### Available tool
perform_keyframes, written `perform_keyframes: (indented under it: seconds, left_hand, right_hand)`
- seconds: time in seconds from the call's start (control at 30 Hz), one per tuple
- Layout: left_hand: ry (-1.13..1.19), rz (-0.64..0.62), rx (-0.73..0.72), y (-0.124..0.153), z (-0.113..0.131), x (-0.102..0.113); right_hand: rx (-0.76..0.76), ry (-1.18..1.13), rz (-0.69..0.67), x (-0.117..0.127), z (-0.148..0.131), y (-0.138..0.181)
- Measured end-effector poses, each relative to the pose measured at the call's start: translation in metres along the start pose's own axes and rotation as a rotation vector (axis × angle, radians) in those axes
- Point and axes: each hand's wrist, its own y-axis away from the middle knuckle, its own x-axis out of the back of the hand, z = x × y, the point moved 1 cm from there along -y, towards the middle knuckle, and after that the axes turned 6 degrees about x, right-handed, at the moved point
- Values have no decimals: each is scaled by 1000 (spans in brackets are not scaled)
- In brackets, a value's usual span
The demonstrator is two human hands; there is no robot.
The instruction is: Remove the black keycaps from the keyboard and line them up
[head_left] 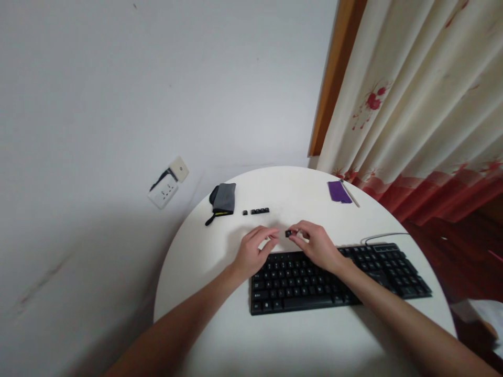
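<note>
On my head feed, the right hand (317, 245) is at frame centre, thumb and fingers closed on a small black cap (288, 233), held just above the keyboard's (314, 287) back edge. The left hand (253, 250) is just left of it: fingers bent, narrow gap to the thumb, nothing I can see in the gap. The hands are near each other, not touching.

The keyboard fills lower centre to lower right, black with white legends, too small for me to read. I can't make out a brand. Its cable (387, 235) runs off the back right.

Upper left of the hands on the white table (291, 191): one loose cap (245, 212), then a short row of caps (260, 211) just right of it. Grey pouch (225, 199) further left. Right of centre, purple cloth (338, 191) with a pale stick (351, 195) beside it. Wall socket (163, 191) at left.
</note>
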Motion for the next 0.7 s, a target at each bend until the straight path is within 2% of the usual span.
perform_keyframes:
  seconds: [0.07, 0.13, 0.3, 0.5, 0.7]
  left_hand:
    - [0, 58, 43, -1, -3, 5]
    - [4, 117, 82, -3, -8, 9]
    - [20, 154, 160, -5, -21, 13]
    - [23, 152, 187, -6, -26, 14]
    - [27, 133, 195, -6, -26, 13]
  right_hand:
    - [-61, 117, -3, 2, 17, -20]
    - [-115, 244, -71, 1, 36, -43]
    - [-139, 293, -131, -19, 69, -83]
    - [-135, 319, -176, -44, 80, -99]
    - [-149, 334, -191, -45, 83, -102]
